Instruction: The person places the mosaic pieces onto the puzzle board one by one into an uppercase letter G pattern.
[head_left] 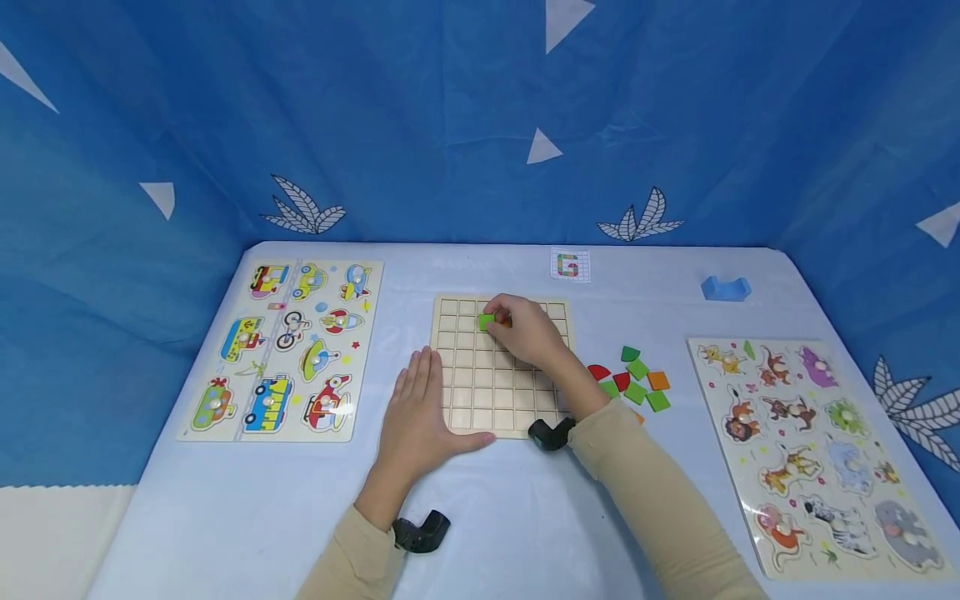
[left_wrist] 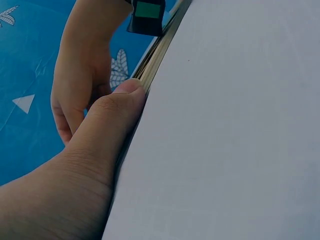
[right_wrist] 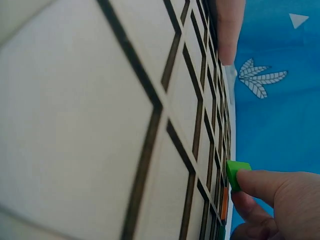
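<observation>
A wooden grid board [head_left: 472,379] lies in the middle of the table. My right hand [head_left: 525,332] pinches a green square tile [head_left: 487,322] between thumb and fingers over the board's upper rows; the right wrist view shows the green tile [right_wrist: 237,174] at the thumb tip. Just beside it an orange tile [right_wrist: 224,205] sits in the grid, mostly covered by the hand in the head view. My left hand [head_left: 416,417] lies flat at the board's lower left corner, fingers straight along the left edge. Its thumb [left_wrist: 107,120] touches the front edge.
Loose green, red and orange tiles [head_left: 636,392] lie right of the board. A small pattern card [head_left: 570,265] with a coloured G is behind it. A vehicle puzzle [head_left: 292,350] lies left, an animal puzzle [head_left: 813,450] right, and a blue block [head_left: 725,289] at the back right.
</observation>
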